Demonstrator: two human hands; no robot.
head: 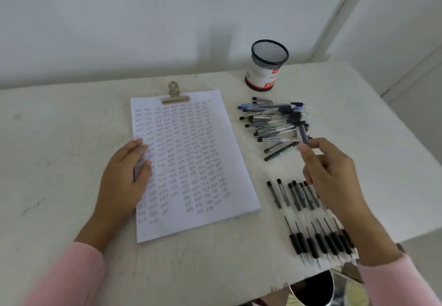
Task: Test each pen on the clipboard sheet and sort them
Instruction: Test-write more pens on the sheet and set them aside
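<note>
Plain white walls back a pale, slightly scuffed table (59, 162), seen from the head camera looking down. A white sheet of paper (215, 217), held at its top by a brass-coloured metal clip (174, 94), lies in the middle. It is nearly filled with columns of small handwritten test marks, with blank patches near its lower edge. Beyond it to the right stands a black wire-mesh pen cup with a red and white label (266, 65). Just in front of the cup lies a loose heap of clear-barrelled pens with dark and blue caps (272, 124). Nearer the person, a neat row of clear pens with black grips (308, 222) lies apart from the heap.

The person's left hand (122, 179), in a pink sleeve, rests flat on the sheet's left edge, fingers extended, holding nothing. The right hand (332, 176) hovers over the heap's near edge, its fingers (303, 149) and thumb pinching one blurred dark-topped pen (301, 133) upright.

This looks like the fetching step: a pen taken for testing. Next it needs carrying to a blank patch, tip down. Whether it is capped cannot be told.
</note>
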